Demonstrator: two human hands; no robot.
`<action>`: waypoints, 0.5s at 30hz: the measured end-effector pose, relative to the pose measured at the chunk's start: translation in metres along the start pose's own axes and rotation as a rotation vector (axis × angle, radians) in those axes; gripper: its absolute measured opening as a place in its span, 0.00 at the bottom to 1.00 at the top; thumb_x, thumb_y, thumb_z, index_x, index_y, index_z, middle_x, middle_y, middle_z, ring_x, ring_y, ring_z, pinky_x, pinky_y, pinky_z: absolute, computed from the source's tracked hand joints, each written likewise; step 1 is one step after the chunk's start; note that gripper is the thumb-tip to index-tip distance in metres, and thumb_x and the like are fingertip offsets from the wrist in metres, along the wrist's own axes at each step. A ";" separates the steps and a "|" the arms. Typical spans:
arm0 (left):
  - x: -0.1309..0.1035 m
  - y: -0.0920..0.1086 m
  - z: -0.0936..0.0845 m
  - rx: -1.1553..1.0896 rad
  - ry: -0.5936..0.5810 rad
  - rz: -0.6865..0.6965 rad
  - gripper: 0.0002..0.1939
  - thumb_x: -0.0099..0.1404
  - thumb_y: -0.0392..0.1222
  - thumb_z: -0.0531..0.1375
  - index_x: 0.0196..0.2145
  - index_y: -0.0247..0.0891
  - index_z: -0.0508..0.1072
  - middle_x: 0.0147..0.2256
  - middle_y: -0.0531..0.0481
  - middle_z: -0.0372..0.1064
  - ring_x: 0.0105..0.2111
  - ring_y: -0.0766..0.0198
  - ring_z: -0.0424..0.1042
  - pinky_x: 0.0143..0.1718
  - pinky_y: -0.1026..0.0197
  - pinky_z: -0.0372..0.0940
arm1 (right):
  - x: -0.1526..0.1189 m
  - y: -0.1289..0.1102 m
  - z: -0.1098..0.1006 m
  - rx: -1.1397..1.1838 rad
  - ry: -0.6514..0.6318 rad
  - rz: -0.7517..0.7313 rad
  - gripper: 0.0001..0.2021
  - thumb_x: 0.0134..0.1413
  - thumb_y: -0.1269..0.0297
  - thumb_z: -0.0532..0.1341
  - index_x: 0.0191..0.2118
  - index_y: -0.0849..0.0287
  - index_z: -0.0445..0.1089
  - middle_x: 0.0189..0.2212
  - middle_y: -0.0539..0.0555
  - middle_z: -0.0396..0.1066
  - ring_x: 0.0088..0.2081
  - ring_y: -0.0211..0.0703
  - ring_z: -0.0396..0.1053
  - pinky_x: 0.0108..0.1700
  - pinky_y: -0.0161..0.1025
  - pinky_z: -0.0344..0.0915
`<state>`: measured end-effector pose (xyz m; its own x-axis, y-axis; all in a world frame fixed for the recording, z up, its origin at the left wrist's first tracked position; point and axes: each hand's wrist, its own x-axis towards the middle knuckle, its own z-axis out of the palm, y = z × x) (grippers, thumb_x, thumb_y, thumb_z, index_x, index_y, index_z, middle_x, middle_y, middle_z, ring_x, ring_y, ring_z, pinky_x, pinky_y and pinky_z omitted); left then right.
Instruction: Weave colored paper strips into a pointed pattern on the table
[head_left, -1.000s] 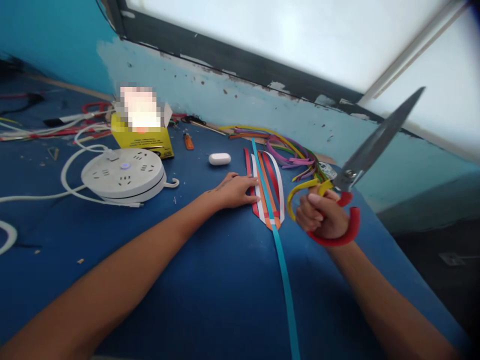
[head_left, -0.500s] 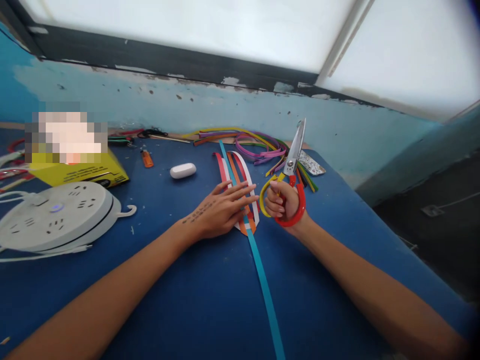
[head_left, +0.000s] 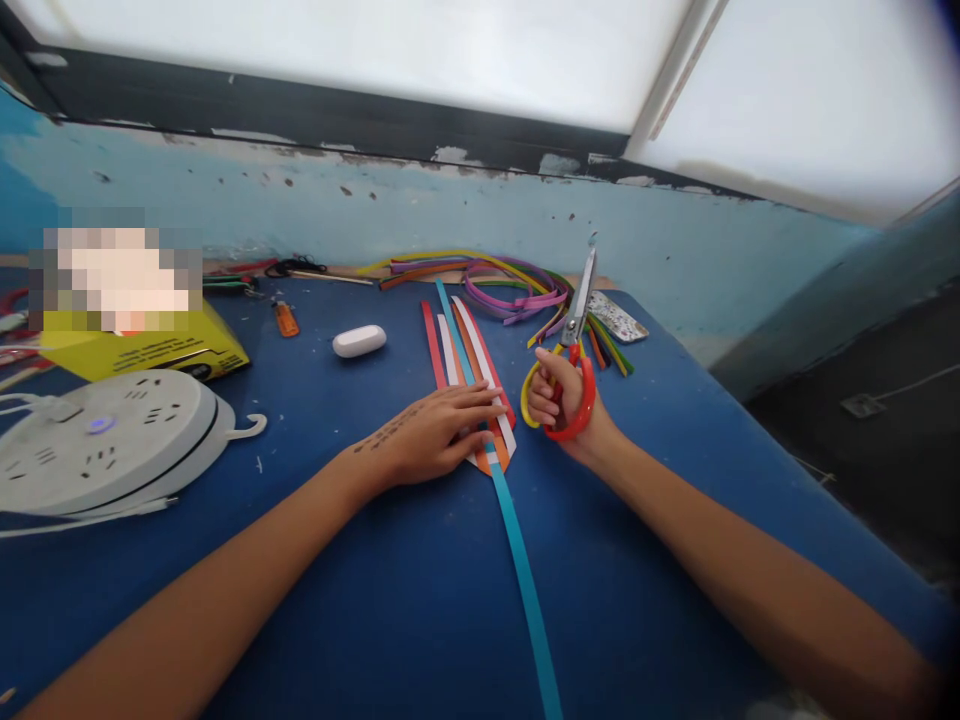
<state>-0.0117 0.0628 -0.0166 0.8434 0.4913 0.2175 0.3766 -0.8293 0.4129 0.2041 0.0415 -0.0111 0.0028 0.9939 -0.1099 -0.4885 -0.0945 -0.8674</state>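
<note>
The woven strips (head_left: 503, 450), red, white, orange and blue, lie on the blue surface (head_left: 360, 620) under the left hand (head_left: 439, 430), one long blue strip (head_left: 525, 580) trailing toward the person. Behind them sits a pile of coloured strips (head_left: 517, 290), with one speckled flat item (head_left: 616, 316) to its right. To the left are one white case (head_left: 359, 341), one orange tool (head_left: 285, 319), one yellow box (head_left: 150, 345) and one round white power strip (head_left: 105, 440) with a hook. The left hand is palm down, fingers extended across the strips, grasping nothing. The right hand (head_left: 559, 393), raised beside them, is clenched around the handles of one pair of scissors (head_left: 576, 325), blades together, pointing away.
</note>
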 end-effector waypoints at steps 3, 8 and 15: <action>-0.001 -0.001 0.000 -0.002 -0.007 -0.002 0.22 0.75 0.46 0.55 0.64 0.46 0.69 0.68 0.47 0.59 0.70 0.54 0.54 0.70 0.45 0.54 | -0.002 -0.004 0.000 -0.022 0.031 0.047 0.20 0.53 0.52 0.71 0.26 0.56 0.60 0.18 0.43 0.61 0.14 0.27 0.50 0.14 0.29 0.52; -0.003 -0.001 0.001 0.013 -0.013 -0.002 0.22 0.74 0.47 0.57 0.64 0.47 0.69 0.69 0.47 0.58 0.71 0.54 0.54 0.70 0.46 0.54 | -0.003 -0.026 -0.010 -0.407 0.107 0.048 0.17 0.47 0.54 0.73 0.29 0.57 0.67 0.18 0.45 0.65 0.14 0.30 0.51 0.13 0.32 0.48; -0.002 0.000 0.001 0.010 0.007 -0.037 0.23 0.73 0.48 0.58 0.64 0.48 0.69 0.69 0.46 0.58 0.70 0.54 0.54 0.70 0.46 0.55 | 0.004 -0.029 -0.017 -0.924 0.128 0.010 0.16 0.34 0.60 0.76 0.24 0.60 0.70 0.18 0.44 0.63 0.21 0.33 0.56 0.21 0.33 0.52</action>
<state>-0.0127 0.0613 -0.0181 0.8263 0.5232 0.2086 0.4112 -0.8134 0.4114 0.2329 0.0477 0.0057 0.1250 0.9843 -0.1246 0.3991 -0.1649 -0.9020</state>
